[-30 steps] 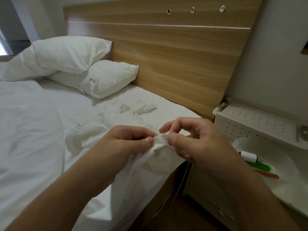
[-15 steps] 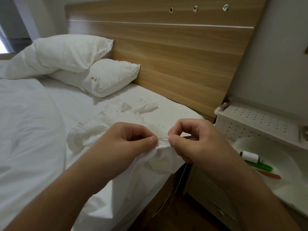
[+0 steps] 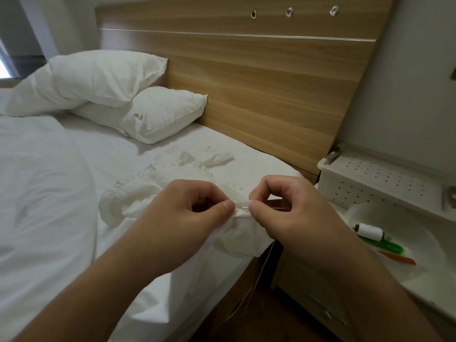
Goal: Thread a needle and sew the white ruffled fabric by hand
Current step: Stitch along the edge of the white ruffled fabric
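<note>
Nearest to us, a thin white thread (image 3: 262,269) hangs from under the right hand (image 3: 293,213) toward the floor beside the bed edge. We note the left hand (image 3: 187,213) with fingers curled, thumb and forefinger pinching a fold of the white ruffled fabric (image 3: 153,193). The right hand sits just beside it, thumb and forefinger closed together on the needle (image 3: 276,207), which lies roughly level, its tip at the pinched fold; whether the tip has entered the cloth we cannot tell. The fabric drapes from both hands over the bed edge and trails back in a bunched heap on the white sheet (image 3: 98,149). To the right, a white plate (image 3: 431,245) on the bedside cabinet carries a white thread spool (image 3: 369,231), a green item (image 3: 385,245) touching it and an orange item (image 3: 399,258) just beside. Behind stands a perforated white tray (image 3: 370,178). Farther back, two white pillows (image 3: 138,104) are stacked against the wooden headboard (image 3: 246,77).
</note>
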Tool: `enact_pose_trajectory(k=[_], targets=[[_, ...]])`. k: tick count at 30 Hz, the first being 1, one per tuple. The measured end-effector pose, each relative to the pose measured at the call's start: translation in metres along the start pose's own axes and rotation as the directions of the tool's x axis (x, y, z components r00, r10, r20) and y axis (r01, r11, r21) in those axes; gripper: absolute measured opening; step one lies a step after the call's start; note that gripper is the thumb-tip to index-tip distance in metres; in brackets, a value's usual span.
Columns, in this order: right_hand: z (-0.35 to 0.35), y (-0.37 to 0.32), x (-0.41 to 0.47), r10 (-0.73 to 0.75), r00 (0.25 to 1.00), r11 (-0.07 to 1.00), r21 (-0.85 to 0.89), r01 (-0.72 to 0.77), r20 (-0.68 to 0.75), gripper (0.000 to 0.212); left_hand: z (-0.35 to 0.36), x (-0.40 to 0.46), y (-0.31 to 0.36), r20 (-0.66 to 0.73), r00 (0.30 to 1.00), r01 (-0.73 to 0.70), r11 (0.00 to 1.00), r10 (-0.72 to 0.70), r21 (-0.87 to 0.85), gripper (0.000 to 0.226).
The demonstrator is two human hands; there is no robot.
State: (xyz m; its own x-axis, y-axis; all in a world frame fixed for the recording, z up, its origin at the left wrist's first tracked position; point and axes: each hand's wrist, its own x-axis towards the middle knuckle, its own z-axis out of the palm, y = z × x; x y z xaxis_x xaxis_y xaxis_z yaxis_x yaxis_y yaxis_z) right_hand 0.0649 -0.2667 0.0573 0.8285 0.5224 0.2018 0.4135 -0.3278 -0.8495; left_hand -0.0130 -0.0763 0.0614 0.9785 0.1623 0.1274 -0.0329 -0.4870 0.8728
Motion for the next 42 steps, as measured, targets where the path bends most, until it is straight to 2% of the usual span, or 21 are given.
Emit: enact_pose_trajectory(k=[9,28,35,42], targets=[[0.009,0.000,-0.001,-0.093,0.992,0.992,-0.097,0.085,-0.084,0.015,0.003,0.000,-0.004,-0.031,0.990,-0.131,0.987,0.134,0.092,0.016],[0.019,0.004,-0.001,-0.166,0.979,0.967,-0.215,0.138,-0.116,0.022,0.002,0.002,-0.007,-0.023,0.989,-0.141,0.982,0.145,0.128,0.015],[0.017,0.004,0.000,-0.149,0.978,0.977,-0.177,0.122,-0.148,0.024,-0.001,0.003,-0.009,-0.038,0.989,-0.137,0.981,0.144,0.134,0.015],[0.017,0.003,0.001,-0.130,0.980,0.986,-0.125,0.111,-0.154,0.018,-0.001,0.003,-0.008,-0.043,0.986,-0.147,0.964,0.160,0.220,0.014]])
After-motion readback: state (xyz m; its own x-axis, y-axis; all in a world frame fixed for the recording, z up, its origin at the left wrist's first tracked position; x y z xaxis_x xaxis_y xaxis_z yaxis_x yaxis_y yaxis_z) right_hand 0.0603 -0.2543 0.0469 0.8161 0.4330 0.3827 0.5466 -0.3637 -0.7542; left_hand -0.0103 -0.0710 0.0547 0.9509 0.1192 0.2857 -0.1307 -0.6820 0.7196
